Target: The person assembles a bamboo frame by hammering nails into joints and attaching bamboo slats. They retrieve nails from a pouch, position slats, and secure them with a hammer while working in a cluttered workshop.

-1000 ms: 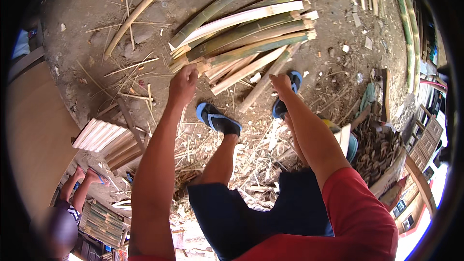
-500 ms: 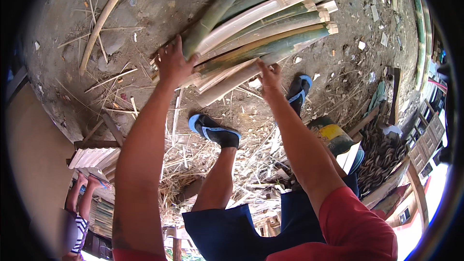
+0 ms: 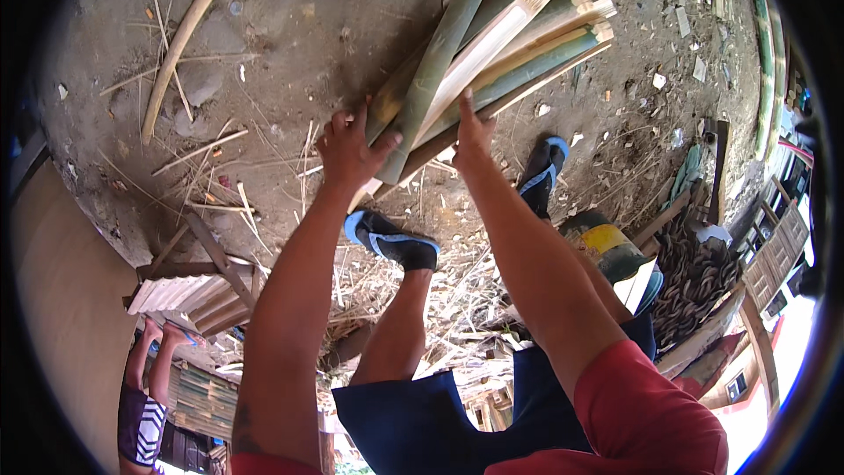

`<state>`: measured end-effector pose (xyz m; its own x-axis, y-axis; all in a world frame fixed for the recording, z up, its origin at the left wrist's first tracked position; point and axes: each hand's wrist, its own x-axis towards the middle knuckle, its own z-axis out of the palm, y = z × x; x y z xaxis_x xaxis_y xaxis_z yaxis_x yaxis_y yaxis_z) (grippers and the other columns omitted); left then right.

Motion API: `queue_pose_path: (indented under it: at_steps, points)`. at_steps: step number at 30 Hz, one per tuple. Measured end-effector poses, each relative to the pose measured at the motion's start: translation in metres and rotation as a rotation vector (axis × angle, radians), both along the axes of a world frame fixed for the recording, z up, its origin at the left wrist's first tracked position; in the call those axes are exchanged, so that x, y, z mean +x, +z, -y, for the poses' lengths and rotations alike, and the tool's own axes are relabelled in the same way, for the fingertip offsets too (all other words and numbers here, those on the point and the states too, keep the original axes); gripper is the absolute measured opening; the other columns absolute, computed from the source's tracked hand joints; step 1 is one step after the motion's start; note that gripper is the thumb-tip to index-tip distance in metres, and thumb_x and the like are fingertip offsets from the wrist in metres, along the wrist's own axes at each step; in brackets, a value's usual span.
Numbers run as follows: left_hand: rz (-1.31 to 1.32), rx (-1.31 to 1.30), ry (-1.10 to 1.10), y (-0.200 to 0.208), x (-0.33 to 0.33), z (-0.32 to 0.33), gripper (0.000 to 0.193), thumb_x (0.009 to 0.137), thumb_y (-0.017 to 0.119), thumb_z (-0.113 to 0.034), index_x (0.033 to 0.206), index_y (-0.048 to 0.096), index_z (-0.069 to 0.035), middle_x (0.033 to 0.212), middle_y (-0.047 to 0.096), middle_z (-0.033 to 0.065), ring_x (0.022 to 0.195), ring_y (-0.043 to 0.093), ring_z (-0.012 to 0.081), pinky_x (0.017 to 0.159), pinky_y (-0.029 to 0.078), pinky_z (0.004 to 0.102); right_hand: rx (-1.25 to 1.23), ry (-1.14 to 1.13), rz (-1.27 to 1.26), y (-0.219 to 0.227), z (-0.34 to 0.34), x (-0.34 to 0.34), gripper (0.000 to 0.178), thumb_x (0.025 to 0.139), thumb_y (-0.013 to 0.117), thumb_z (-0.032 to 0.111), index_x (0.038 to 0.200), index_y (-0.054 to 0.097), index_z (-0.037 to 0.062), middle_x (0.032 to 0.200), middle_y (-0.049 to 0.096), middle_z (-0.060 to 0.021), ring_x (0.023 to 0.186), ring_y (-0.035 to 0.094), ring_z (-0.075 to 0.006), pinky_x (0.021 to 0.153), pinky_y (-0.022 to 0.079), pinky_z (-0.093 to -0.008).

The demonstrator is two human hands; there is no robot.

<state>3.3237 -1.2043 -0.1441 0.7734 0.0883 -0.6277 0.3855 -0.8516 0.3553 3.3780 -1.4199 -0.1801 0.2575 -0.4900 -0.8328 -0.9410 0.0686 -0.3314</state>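
Observation:
A bundle of split bamboo pieces (image 3: 514, 53), green outside and pale inside, lies on the ground before me and fans out toward the upper right. My left hand (image 3: 352, 151) presses around its left end, thumb against a long green piece (image 3: 447, 57) lying slantwise on top. On the near side, my right hand (image 3: 475, 139) grips the bundle's edge, its fingers partly hidden behind the pieces. Both hands squeeze the bundle between them.
A curved bamboo strip (image 3: 183, 46) and thin splinters lie at the left. Shavings (image 3: 457, 299) cover the ground by my sandalled feet (image 3: 396, 240). A round container (image 3: 602, 242) stands at the right beside a dark heap (image 3: 694, 286). Another person's legs (image 3: 149, 361) show at lower left.
My left hand has moved down and right, bringing the bundle's left end closer to my right hand. The bundle is narrower there, and its top green piece has swung across it.

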Motion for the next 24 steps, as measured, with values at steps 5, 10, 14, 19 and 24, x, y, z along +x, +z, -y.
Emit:
queue_pose_path:
  at_steps: [5, 10, 14, 19, 24]
  points:
    - [-0.046, -0.197, 0.211, 0.001, -0.008, 0.025, 0.115, 0.071, 0.08, -0.066, 0.149, 0.034, 0.006, 0.145, 0.041, 0.0335, 0.137, 0.042, 0.0468, 0.112, 0.035, 0.0569, 0.181, -0.202, 0.102, 0.021, -0.011, -0.015, 0.128, 0.072, 0.08, 0.072, 0.156, 0.02, -0.0041, 0.156, 0.035, -0.0265, 0.141, 0.04, -0.0379, 0.116, 0.036, -0.0467]
    - [-0.184, -0.428, 0.368, 0.004, -0.019, 0.037, 0.123, 0.065, 0.084, -0.069, 0.147, 0.034, 0.007, 0.142, 0.045, 0.0343, 0.13, 0.05, 0.0494, 0.106, 0.045, 0.0526, 0.672, -0.121, 0.053, 0.028, 0.043, -0.024, 0.12, 0.077, 0.066, 0.079, 0.16, 0.017, 0.0065, 0.165, 0.025, -0.0196, 0.152, 0.021, -0.0369, 0.123, 0.019, -0.0538]
    - [-0.368, -0.489, 0.264, 0.007, -0.028, 0.054, 0.127, 0.063, 0.087, -0.067, 0.157, 0.027, -0.006, 0.141, 0.049, 0.0329, 0.133, 0.052, 0.0441, 0.11, 0.045, 0.0482, 0.909, -0.103, 0.016, 0.024, 0.079, -0.028, 0.12, 0.071, 0.076, 0.074, 0.157, 0.028, 0.0061, 0.16, 0.035, -0.0168, 0.147, 0.034, -0.0352, 0.122, 0.028, -0.0531]
    - [-0.556, -0.874, 0.234, 0.005, -0.014, 0.053, 0.114, 0.069, 0.086, -0.062, 0.153, 0.035, -0.004, 0.144, 0.053, 0.0242, 0.137, 0.049, 0.0347, 0.114, 0.041, 0.0434, 1.138, -0.105, 0.006, 0.024, 0.094, -0.026, 0.104, 0.077, 0.079, 0.065, 0.154, 0.037, 0.01, 0.156, 0.043, -0.0132, 0.145, 0.039, -0.0321, 0.121, 0.03, -0.0517]
    - [-0.574, -0.81, -0.097, 0.007, -0.001, 0.046, 0.112, 0.066, 0.092, -0.052, 0.151, 0.038, -0.002, 0.144, 0.054, 0.0212, 0.135, 0.052, 0.0332, 0.113, 0.042, 0.0415, 1.127, -0.071, -0.048, 0.021, 0.101, -0.024, 0.091, 0.083, 0.078, 0.054, 0.152, 0.04, 0.0079, 0.154, 0.046, -0.013, 0.144, 0.04, -0.0292, 0.121, 0.031, -0.0504]
